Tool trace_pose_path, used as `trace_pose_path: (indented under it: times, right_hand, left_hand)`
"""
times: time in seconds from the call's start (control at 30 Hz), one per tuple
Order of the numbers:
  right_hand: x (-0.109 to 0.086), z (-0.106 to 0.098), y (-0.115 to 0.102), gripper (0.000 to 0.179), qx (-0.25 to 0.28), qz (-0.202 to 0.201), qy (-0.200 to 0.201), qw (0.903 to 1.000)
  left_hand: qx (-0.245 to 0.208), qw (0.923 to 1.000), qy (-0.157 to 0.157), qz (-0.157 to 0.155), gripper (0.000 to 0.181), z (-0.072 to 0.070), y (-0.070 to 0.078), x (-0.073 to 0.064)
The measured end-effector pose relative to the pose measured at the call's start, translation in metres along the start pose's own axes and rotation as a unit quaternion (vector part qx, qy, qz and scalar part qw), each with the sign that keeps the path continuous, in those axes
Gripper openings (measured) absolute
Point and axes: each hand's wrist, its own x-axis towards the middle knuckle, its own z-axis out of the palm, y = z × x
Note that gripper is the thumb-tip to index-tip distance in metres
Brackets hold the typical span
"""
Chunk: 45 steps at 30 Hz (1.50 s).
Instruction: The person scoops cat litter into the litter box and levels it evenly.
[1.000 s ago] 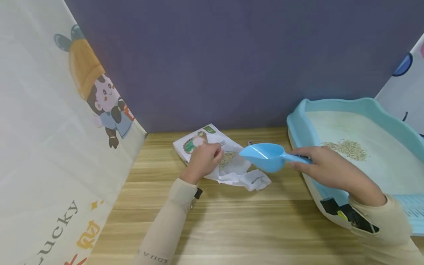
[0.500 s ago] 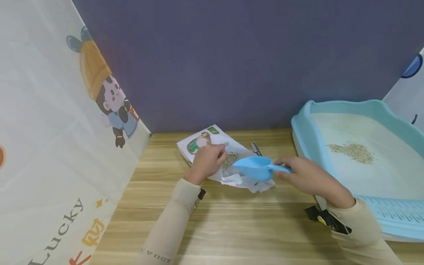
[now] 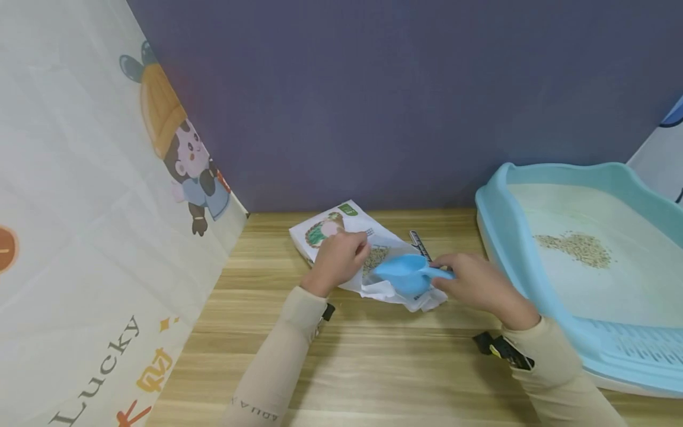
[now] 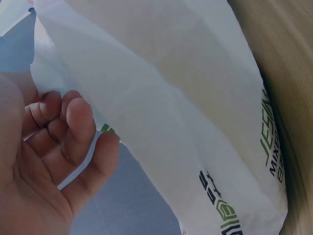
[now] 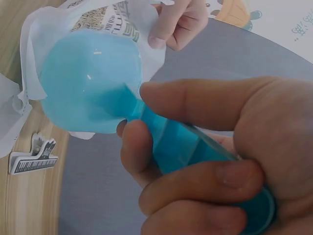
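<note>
A white printed litter bag (image 3: 363,220) lies on its side on the table, its mouth spread to show tan pellets (image 3: 376,256). At the upper edge of that mouth, my left hand (image 3: 340,260) pinches the bag film; the left wrist view has its curled fingers (image 4: 80,117) against the film. My right hand (image 3: 477,284) grips the handle of a light blue scoop (image 3: 407,271), thumb along the top and fingers wrapped beneath. The scoop's bowl (image 5: 90,81) is inside the bag opening, its tip at the pellets.
A light blue litter box (image 3: 501,198) stands on the right, with a small heap of pellets (image 3: 584,249) on its pale floor. A bag clip with a piano-key pattern (image 5: 34,159) lies behind the scoop. A dark wall (image 3: 373,107) closes off the back.
My right hand has brought the scoop left and down from beside the litter box into the bag's mouth. The left hand keeps its hold on the film. The head view has shifted slightly left.
</note>
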Motion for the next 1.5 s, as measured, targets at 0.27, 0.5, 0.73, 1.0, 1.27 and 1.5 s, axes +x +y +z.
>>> trace_pose_path:
  times: [0.27,0.5,0.73,1.0,1.27,1.5]
  right_hand:
    - [0.004,0.005,-0.001,0.026,-0.017,0.021,0.004,0.9996]
    - [0.007,0.009,-0.003,0.03,-0.033,0.03,-0.002,0.999]
    - [0.01,0.016,-0.002,0.02,-0.042,0.019,-0.001,0.9989]
    - [0.014,0.024,-0.005,0.027,-0.036,0.038,-0.012,0.9986]
    - [0.024,0.035,-0.006,0.026,-0.037,0.039,-0.004,0.9985]
    - [0.028,0.042,-0.008,0.034,-0.04,0.046,0.011,0.9981]
  left_hand:
    - [0.01,0.9999,-0.006,0.004,0.034,0.005,0.0,0.002]
    - [0.013,0.9999,-0.009,0.005,0.035,0.007,0.001,0.002]
    - [0.01,0.9999,-0.007,0.006,0.036,0.006,0.0,0.0]
    - [0.012,0.9999,-0.006,0.011,0.034,0.007,-0.001,0.001]
    - [0.009,0.9999,-0.002,0.009,0.034,0.008,-0.003,0.002]
    - [0.005,0.9999,0.002,0.013,0.035,0.007,-0.005,0.004]
